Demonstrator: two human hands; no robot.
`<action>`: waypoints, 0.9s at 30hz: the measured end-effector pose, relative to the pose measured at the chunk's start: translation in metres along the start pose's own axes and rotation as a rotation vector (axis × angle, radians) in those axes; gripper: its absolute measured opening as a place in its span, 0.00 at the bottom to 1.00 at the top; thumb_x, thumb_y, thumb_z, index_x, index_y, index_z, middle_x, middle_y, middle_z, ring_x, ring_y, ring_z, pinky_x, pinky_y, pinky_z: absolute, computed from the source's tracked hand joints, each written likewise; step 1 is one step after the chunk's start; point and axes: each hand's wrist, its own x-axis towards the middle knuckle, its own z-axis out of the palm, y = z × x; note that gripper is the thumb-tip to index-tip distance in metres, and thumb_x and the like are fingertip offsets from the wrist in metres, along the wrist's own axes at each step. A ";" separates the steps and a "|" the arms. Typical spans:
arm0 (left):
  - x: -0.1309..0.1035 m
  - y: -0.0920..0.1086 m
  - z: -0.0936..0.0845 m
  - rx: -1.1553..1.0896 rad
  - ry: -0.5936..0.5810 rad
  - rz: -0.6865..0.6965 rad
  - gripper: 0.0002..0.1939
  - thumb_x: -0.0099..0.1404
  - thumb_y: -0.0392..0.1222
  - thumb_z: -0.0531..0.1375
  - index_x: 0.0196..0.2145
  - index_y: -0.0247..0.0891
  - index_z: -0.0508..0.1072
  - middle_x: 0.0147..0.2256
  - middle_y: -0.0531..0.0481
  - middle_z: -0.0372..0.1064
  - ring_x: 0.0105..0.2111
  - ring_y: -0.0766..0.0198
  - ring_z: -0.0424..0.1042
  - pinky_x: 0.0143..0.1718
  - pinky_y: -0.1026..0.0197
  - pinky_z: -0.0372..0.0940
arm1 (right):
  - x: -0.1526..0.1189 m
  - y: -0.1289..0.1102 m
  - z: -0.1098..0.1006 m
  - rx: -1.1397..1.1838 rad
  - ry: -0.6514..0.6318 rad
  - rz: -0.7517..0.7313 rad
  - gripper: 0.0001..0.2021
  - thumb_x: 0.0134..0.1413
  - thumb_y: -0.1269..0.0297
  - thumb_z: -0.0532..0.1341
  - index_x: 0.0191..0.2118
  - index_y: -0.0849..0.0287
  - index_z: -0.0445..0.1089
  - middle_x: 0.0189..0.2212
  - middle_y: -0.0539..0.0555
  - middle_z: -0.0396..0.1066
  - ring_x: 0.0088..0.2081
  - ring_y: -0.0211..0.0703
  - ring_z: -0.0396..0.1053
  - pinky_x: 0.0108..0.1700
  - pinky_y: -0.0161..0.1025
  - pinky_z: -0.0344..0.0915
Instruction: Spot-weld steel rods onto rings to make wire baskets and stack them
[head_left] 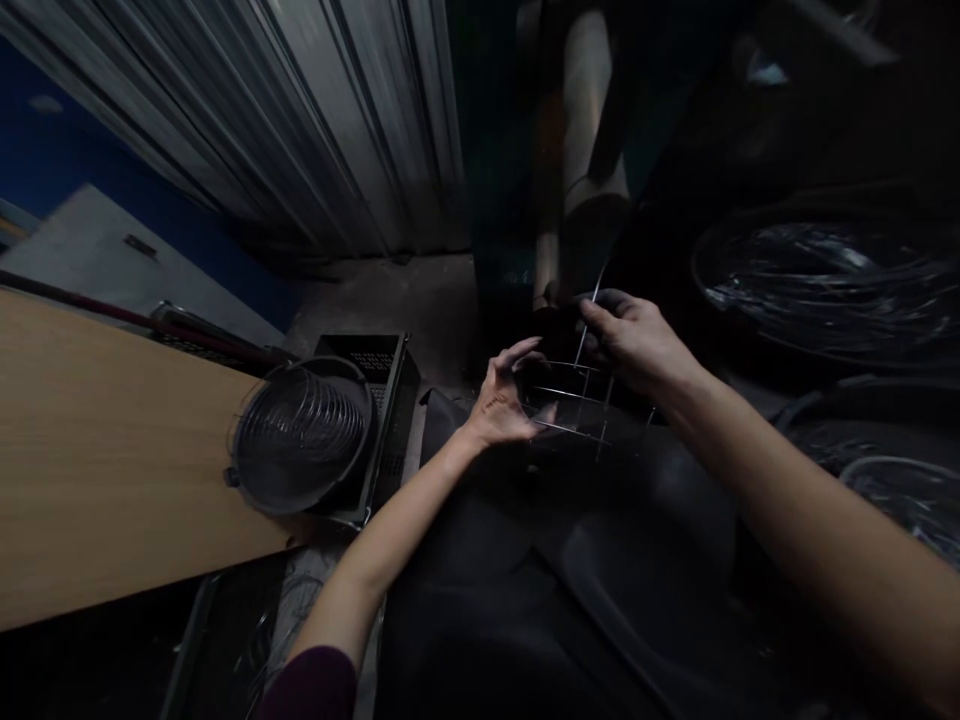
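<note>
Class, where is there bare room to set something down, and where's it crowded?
Bare: the tan board left of the black basin, and the floor between the crate and the corrugated wall. Crowded: around left hand, right hand and wire frame, and the wire-filled container at right.

The picture is dim throughout, sinking to near-black at two o'clock and six o'clock, where outlines dissolve. Where the light comes from cannot be told. The wooden board [120, 450] at nine o'clock looks evenly lit, and the corrugated sheet [322, 120] at eleven carries soft pale streaks. Thin glints pick out the wire frame [577, 400] near the centre; brighter, smeared highlights mark the shiny bundle [825, 275] at three. Blur softens the cylinder [589, 90] at one o'clock
</note>
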 end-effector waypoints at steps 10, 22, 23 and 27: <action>0.040 -0.018 -0.009 0.014 0.059 0.116 0.43 0.51 0.39 0.65 0.56 0.41 0.43 0.46 0.44 0.61 0.44 0.58 0.70 0.49 0.48 0.65 | 0.031 -0.021 0.016 0.012 0.038 0.006 0.12 0.47 0.62 0.68 0.31 0.60 0.64 0.13 0.43 0.58 0.13 0.29 0.51 0.14 0.28 0.47; 0.062 -0.033 -0.016 -0.095 0.021 0.032 0.45 0.46 0.36 0.67 0.56 0.43 0.45 0.46 0.45 0.60 0.46 0.57 0.69 0.50 0.49 0.66 | 0.051 -0.026 0.020 0.056 0.105 -0.034 0.14 0.52 0.79 0.60 0.19 0.62 0.61 0.12 0.45 0.59 0.15 0.29 0.57 0.18 0.28 0.53; 0.064 -0.034 -0.016 -0.102 0.016 0.028 0.46 0.46 0.36 0.67 0.56 0.43 0.45 0.47 0.45 0.60 0.46 0.57 0.69 0.50 0.49 0.66 | 0.053 -0.025 0.020 0.052 0.101 -0.031 0.14 0.52 0.77 0.61 0.19 0.62 0.60 0.12 0.45 0.59 0.15 0.30 0.57 0.18 0.28 0.53; 0.070 -0.037 -0.017 -0.104 0.002 0.054 0.46 0.46 0.37 0.67 0.56 0.45 0.44 0.49 0.44 0.59 0.45 0.58 0.69 0.50 0.49 0.66 | 0.056 -0.025 0.020 0.021 0.123 0.003 0.13 0.55 0.73 0.60 0.20 0.62 0.62 0.12 0.46 0.59 0.15 0.30 0.56 0.17 0.29 0.53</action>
